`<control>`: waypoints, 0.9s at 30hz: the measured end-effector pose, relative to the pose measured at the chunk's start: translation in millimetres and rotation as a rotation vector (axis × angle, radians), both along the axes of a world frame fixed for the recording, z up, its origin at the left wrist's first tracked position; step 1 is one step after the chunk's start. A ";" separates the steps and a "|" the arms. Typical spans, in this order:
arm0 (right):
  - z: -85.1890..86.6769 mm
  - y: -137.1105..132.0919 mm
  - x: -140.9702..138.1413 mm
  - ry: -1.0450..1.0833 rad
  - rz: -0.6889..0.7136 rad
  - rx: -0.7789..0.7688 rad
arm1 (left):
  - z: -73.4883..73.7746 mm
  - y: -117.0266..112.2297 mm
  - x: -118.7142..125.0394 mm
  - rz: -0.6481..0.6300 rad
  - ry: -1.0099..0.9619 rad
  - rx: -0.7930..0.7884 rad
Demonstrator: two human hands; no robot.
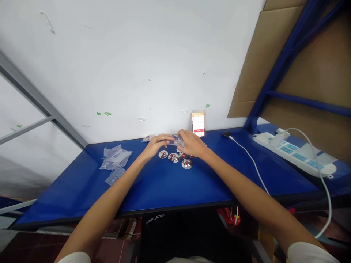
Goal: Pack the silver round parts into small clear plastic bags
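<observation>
A small clear plastic bag [179,141] is between my two hands above the blue table, with something shiny showing through it. My right hand [190,142] grips the bag with curled fingers. My left hand [157,145] pinches at the bag's left side, its fingertips partly hidden. Below and in front of the hands lie several round shiny discs with red marks, among them a near disc [187,163], a middle disc [174,157] and a left disc [163,154]. More bagged pieces [147,138] rest behind my left hand, near the wall.
Flat clear plastic bags [116,159] lie at the left of the blue table [164,193]. A lit phone [199,123] leans upright on the wall. At the right are a white power strip [296,153], a charging cable [248,155] and a blue metal frame [274,69].
</observation>
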State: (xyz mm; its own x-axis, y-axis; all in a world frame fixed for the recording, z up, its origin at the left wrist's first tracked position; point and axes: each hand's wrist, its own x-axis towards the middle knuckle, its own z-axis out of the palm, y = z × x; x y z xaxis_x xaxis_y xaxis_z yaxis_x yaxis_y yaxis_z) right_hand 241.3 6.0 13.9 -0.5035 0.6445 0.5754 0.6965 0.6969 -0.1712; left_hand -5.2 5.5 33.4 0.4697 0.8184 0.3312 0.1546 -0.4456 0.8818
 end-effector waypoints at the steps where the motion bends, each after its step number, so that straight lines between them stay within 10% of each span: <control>1: -0.2 0.6 0.6 0.006 -0.013 -0.001 | 1.3 1.7 -3.2 0.070 -0.039 0.032; 4: -1.4 2.4 2.0 0.027 -0.031 -0.008 | 4.0 11.1 -19.7 0.212 0.022 0.114; 10: -10.8 9.3 2.8 0.087 -0.030 -0.053 | -6.3 31.3 -47.8 -0.074 0.615 0.134; 21: -17.3 13.0 0.2 0.120 -0.026 -0.051 | -7.7 29.4 -41.3 -0.192 0.575 0.193; 27: -17.1 10.0 -1.5 0.097 -0.051 -0.062 | -13.6 38.3 -47.8 0.097 0.504 0.297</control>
State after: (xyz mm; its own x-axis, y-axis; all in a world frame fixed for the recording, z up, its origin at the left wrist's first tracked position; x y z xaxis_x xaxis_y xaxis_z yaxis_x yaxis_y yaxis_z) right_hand 239.8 16.0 -3.2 -0.4128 0.7035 0.5785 0.7086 0.6471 -0.2812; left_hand -53.0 43.8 19.7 0.5560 0.7719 0.3083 0.5742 -0.6249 0.5289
